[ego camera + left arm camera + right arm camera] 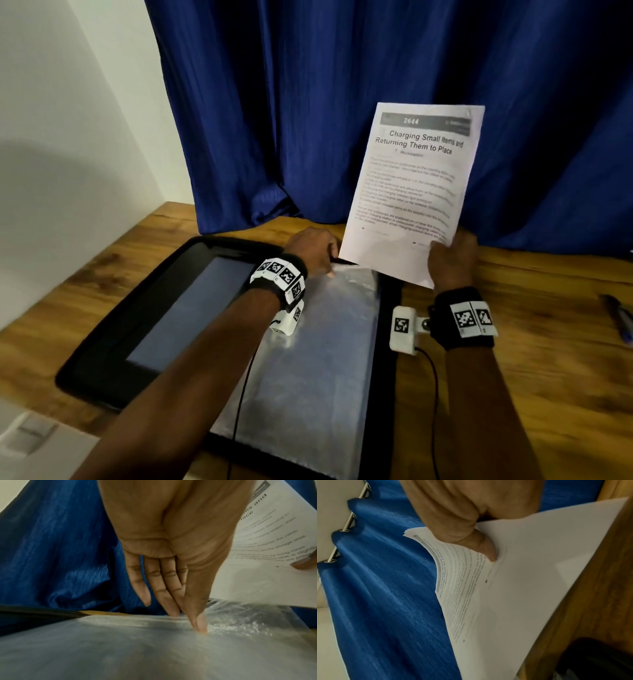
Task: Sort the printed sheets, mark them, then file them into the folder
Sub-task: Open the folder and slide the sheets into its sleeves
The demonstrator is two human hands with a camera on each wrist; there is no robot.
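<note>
The right hand (452,257) is pinching the printed sheets (412,185) at their lower edge, holding them upright above the tabletop (548,342). The left hand (310,247), fingers (171,588) straight, is pressing the top edge of a clear plastic sleeve (308,359) in the open black folder (113,325). A pen (621,318) is lying at far right.

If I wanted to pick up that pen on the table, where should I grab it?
Grab the pen around its middle, coming straight down from above with thumb and fingers on its two long sides. It lies flat on the wooden table, off to the right, apart from everything else. Part of it runs out of the picture, so its far end can't be seen.
</note>
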